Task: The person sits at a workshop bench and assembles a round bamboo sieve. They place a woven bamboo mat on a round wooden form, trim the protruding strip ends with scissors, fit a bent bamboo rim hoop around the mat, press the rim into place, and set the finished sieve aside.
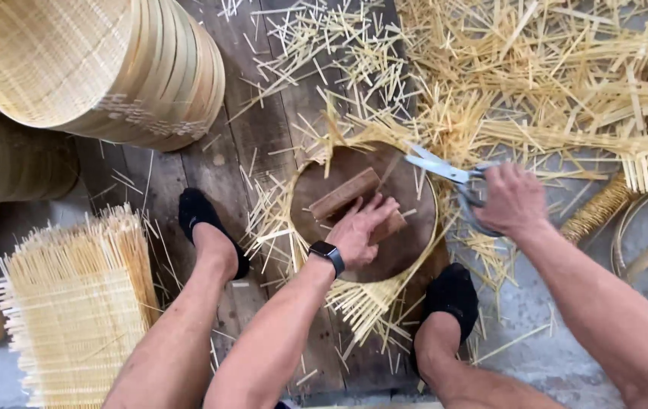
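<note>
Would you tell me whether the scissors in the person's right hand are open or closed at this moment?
Open. The scissors, held in the right hand, show two blades spread apart in a narrow V at the woven mat's edge.

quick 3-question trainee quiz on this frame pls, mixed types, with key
1. True or false: the right hand holds the scissors.
2. What does the left hand press on? A) a wooden block on the round mould B) the stack of woven mats C) a finished basket
3. Fill in: the scissors' blades point at the strip ends that stick out past the rim of the round ____.

Key:
1. True; fingers are through the handles, blades open.
2. A; the palm lies on the wooden block atop the round mould. The woven mats and the finished baskets lie apart, untouched.
3. mould; trimmed strips litter the floor beyond.
</note>
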